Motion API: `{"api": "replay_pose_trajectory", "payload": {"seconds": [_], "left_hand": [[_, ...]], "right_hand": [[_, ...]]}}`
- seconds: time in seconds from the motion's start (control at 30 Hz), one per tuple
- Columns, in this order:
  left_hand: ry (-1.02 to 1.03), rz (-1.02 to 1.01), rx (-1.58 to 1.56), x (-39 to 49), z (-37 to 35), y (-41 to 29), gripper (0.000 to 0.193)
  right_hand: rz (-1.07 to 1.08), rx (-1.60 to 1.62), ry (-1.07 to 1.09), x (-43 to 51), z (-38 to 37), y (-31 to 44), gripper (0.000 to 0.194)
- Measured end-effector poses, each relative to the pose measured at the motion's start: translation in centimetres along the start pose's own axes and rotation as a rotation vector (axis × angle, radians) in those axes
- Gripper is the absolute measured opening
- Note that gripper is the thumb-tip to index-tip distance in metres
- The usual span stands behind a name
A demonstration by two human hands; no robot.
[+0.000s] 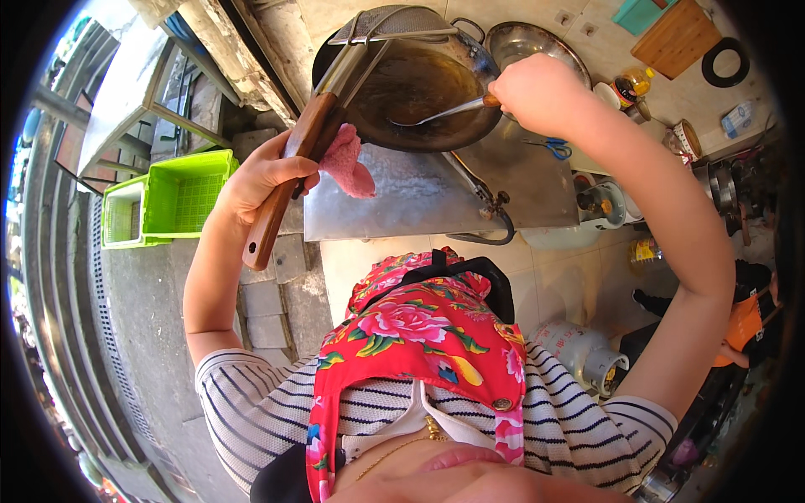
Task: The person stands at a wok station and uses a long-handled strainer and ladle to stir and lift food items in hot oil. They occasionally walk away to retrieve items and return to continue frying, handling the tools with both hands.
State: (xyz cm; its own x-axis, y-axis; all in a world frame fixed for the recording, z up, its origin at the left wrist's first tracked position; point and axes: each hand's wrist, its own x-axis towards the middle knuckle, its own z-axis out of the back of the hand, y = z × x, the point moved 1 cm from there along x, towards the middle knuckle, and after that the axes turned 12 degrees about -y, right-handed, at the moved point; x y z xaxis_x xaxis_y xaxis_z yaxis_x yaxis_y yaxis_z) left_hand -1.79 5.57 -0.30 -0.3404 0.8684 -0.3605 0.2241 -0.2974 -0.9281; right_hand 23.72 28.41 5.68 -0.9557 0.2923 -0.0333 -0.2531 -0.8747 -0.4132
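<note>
My left hand (264,176) is closed around the long wooden handle of a wire-mesh strainer (396,24). The mesh basket lies over the far rim of a dark wok (484,129). A second wooden handle runs alongside, partly hidden, and what it belongs to is unclear. Beside my fingers hangs a pink cloth (349,163); whether I grip it cannot be told. With my right hand (534,91) I hold a metal ladle or turner (449,113) by its wooden handle end. Its head dips into brownish liquid, apparently oil, in the wok.
The wok is above a metal worktop (390,201) with a gas hose and valve (494,204). Blue-handled scissors (556,148) lie nearby. Behind stands a metal basin (534,38). Green baskets (188,192) sit at left. A gas cylinder (569,352) and another person (742,320) are at right.
</note>
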Motion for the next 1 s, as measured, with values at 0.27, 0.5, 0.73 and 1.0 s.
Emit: {"api": "replay_pose_trajectory", "payload": {"seconds": [0.27,0.5,0.73,1.0], "left_hand": [[-0.023,0.001,-0.017,0.4,0.0,0.3,0.051],[-0.05,-0.017,-0.019,0.9,0.2,0.1,0.047],[-0.061,-0.024,0.021,1.1,0.2,-0.3,0.046],[-0.036,-0.039,-0.008,0.9,-0.2,-0.2,0.046]], "right_hand": [[-0.083,-0.032,-0.001,-0.3,-3.2,1.5,0.011],[-0.102,-0.14,-0.062,-0.8,-6.1,1.8,0.037],[-0.141,-0.083,-0.238,-0.8,-8.3,1.8,0.017],[-0.211,-0.081,-0.167,0.6,-8.6,2.1,0.036]]}}
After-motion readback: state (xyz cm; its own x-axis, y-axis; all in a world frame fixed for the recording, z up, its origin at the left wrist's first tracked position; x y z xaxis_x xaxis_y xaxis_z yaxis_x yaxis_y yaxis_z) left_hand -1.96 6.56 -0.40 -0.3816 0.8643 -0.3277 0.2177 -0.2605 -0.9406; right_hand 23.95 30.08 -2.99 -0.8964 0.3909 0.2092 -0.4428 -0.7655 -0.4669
